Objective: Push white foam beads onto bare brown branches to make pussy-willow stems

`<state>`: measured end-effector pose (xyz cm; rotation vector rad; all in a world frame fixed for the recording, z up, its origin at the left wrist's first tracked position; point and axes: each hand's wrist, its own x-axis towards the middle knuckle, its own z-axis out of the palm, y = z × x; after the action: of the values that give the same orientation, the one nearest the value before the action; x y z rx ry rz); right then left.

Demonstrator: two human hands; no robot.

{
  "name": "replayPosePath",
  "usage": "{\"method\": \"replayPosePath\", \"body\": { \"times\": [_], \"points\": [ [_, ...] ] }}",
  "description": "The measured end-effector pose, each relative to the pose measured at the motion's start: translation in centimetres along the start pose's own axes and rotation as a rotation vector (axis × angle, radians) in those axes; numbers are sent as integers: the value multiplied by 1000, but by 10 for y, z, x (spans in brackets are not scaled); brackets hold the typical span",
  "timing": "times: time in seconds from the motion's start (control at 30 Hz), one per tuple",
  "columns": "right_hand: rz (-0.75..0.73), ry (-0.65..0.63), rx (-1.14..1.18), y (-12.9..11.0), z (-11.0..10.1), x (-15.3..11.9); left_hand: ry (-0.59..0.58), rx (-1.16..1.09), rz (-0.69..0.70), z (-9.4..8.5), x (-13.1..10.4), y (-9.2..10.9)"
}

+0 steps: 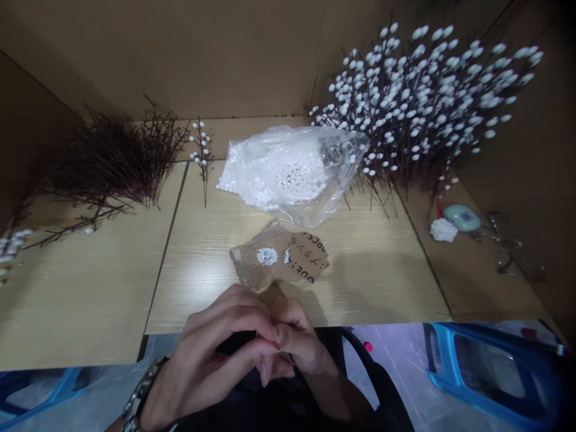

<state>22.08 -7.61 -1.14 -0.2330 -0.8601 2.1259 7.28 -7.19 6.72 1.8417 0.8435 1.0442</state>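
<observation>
Just in front of the table's near edge, my left hand (218, 345) and my right hand (297, 339) meet, fingertips pinched against each other. Anything between those fingers is too small or hidden to make out. Close beyond them lies a torn piece of cardboard (299, 264) with black writing and two dabs of white paste (267, 256). Farther back, a clear plastic bag (342, 180) spills small white oval buds (265, 174). To the bag's left rests a single brown stem (205, 180) with white buds on it.
Bare brown twigs (112, 156) are heaped at the left. A large bunch of white-budded stems (405, 102) fills the back right. Near it are a pale green rounded object (461, 218), a white lump (443, 230) and glasses (508, 246). A blue stool (490, 366) stands below right.
</observation>
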Motion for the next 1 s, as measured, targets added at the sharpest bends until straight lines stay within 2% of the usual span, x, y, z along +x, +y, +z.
{"method": "replayPosePath", "body": {
  "times": [0.1,0.2,0.37,0.53,0.7,0.83,0.9,1.0],
  "points": [
    [39,24,-9,5,2,1,-2,22,65,-2,5,3],
    [12,16,13,11,3,1,-15,46,87,-2,6,4],
    [31,20,-43,8,1,0,51,-20,14,2,0,-1],
    [80,-17,-5,6,0,1,11,-6,-3,0,0,-2],
    [-16,51,50,10,1,3,-19,9,62,-2,2,0],
    [-129,31,-4,10,3,-1,18,-28,17,-2,-3,-3],
    [-141,76,-34,10,4,-7,67,-47,-5,-3,-6,-5],
    [-26,222,-119,10,1,-16,145,-11,-66,-7,-11,-10]
  ]
}}
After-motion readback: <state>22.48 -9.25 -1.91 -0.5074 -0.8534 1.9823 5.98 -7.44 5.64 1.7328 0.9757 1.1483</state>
